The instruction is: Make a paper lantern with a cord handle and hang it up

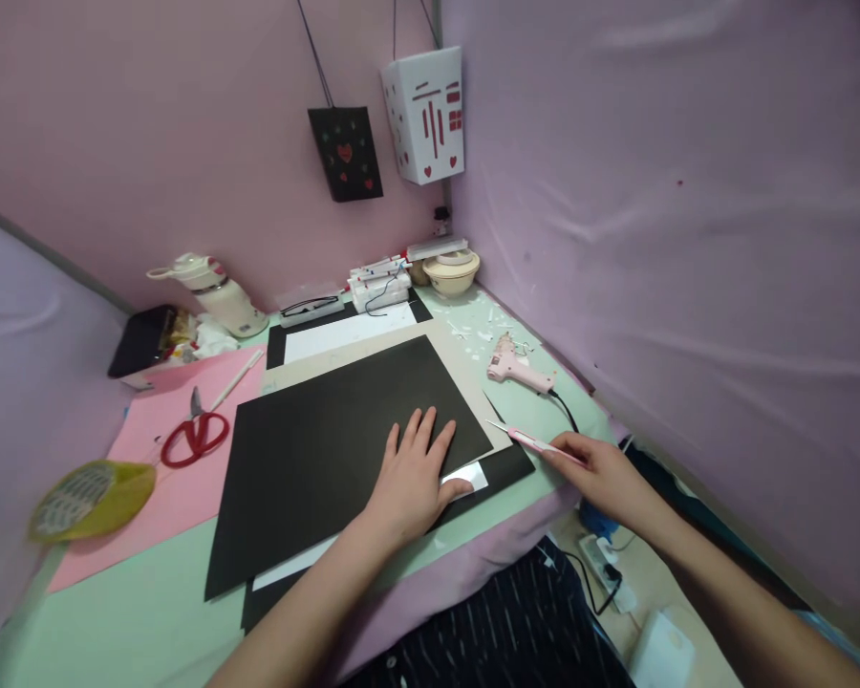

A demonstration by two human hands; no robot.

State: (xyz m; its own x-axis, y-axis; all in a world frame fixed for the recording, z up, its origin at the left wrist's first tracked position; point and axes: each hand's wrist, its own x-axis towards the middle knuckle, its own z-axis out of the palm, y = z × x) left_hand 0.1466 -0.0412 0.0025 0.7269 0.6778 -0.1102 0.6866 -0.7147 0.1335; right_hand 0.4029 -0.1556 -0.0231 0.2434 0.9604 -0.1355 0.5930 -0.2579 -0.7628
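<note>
While the left hand lies flat, palm down, on the black sheet, its fingers are spread and extended, gripping nothing; the thumb reaches onto the white strip that shows beyond the sheet's near right edge. Black sheet: uppermost of a stack at the middle of the mint-green table, set at a slant, with a grey board and further black and white sheets beneath it. Right hand: at the table's right edge, just beside the stack, fingers clenched around the pink craft knife, whose thin blade points left toward the corner of the grey board; whether the tip touches the board cannot be told. Pink glue gun: lying on the table beyond the knife, its black cord trailing toward the right hand. Red scissors: well to the left, blades closed, resting on a pink sheet. Yellow-green object: at the far left edge, blurred. Back wall: a black paper lantern and a white paper lantern hanging on cords.
</note>
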